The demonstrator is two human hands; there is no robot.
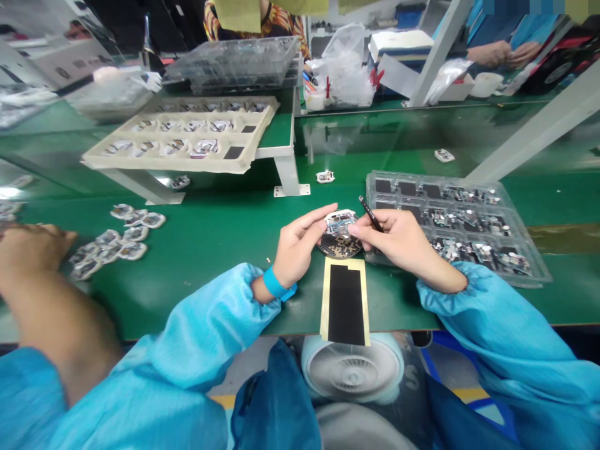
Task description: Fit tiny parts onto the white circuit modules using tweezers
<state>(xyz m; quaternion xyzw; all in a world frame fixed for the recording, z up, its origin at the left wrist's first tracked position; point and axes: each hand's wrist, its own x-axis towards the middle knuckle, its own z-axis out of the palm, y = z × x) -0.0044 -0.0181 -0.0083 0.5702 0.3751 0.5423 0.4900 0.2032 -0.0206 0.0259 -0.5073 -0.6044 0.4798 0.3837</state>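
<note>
Fingers (311, 219) of left hand (293, 247) grasp white-rimmed circuit module (339, 220); right hand (399, 236) pinches black pen-like tool (370, 213).
Module above perforated disc (340, 248) on counter (210, 232); tool slip or loose hold could scratch components.

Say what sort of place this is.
Probably an electronics assembly workshop: a white-rimmed unit with circuitry showing, a clear compartment tray of small circuit-like parts, and a long green workbench.
</note>
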